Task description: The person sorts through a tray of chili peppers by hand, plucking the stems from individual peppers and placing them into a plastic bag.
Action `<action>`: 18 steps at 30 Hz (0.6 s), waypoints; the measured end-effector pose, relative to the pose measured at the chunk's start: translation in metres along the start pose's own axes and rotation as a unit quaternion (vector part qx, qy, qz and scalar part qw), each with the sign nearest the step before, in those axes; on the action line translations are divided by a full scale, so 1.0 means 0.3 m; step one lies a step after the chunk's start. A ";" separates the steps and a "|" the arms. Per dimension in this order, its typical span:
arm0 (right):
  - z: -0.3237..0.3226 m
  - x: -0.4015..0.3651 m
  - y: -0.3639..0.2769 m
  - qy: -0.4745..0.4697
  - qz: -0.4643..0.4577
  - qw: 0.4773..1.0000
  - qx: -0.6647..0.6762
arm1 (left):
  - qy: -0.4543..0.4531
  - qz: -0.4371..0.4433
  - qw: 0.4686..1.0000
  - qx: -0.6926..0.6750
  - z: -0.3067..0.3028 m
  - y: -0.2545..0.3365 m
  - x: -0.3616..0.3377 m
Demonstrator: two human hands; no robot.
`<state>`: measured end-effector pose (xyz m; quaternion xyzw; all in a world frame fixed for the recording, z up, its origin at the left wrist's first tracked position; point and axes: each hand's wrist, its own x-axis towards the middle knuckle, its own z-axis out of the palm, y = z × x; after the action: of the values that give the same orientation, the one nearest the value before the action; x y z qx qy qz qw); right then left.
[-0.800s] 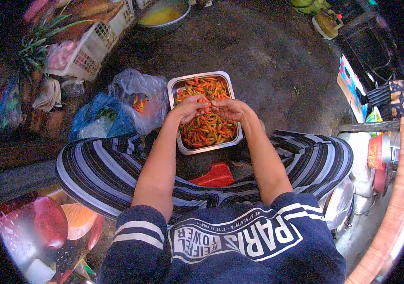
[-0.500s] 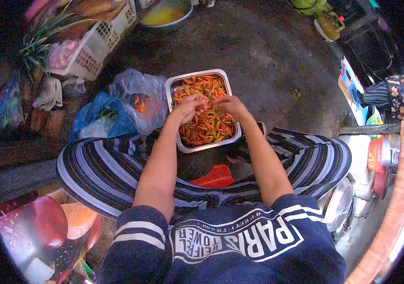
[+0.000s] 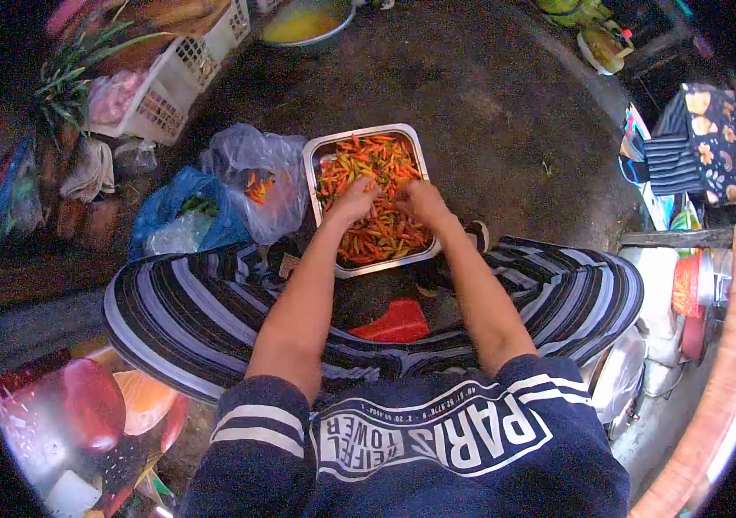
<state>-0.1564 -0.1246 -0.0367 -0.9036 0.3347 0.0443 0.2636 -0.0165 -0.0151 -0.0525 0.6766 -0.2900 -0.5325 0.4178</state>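
Note:
A metal tray (image 3: 310, 168) full of red, orange and greenish chili peppers (image 3: 385, 242) sits on the ground between my legs. My left hand (image 3: 355, 201) is over the middle of the peppers, its fingers pinched together close to an orange chili pepper. Just to the right, my right hand (image 3: 425, 205) curls downward among the peppers near the tray's right side. Its fingertips are partly hidden, and what they grip is too small to make out. Left of the tray lies a clear plastic bag (image 3: 277, 173) with a few chili peppers inside.
A blue plastic bag (image 3: 148, 220) with something green lies farther left. Behind it stand a white crate (image 3: 169, 95) and a basin (image 3: 337, 33) of yellowish liquid. A red object (image 3: 394, 324) lies between my legs. Flower-patterned dark fabric (image 3: 722, 142) is at the right.
My left hand has moved slightly right and lower over the peppers, and my right hand has dipped a little. The flower-patterned and striped fabric at the right shows larger now.

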 end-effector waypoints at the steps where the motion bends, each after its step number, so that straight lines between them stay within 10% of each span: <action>1: -0.053 -0.014 -0.034 0.001 0.001 1.000 0.000 | 0.021 -0.008 0.999 0.039 0.009 0.008 0.003; 5: -0.093 -0.012 -0.076 0.017 -0.050 0.990 0.129 | 0.057 0.157 0.981 0.102 0.016 -0.103 0.077; 10: -0.043 0.023 -0.008 0.024 -0.022 0.974 0.225 | 0.001 0.059 0.994 0.093 -0.019 0.053 -0.038; 18: -0.121 -0.026 -0.075 -0.151 0.198 0.755 0.607 | -0.040 0.014 0.991 -0.130 -0.028 0.091 -0.088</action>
<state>-0.1516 -0.1241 0.0065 -0.4488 0.4188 0.0192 0.7892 -0.0139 -0.0042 -0.0152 0.5901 -0.2442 -0.5868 0.4978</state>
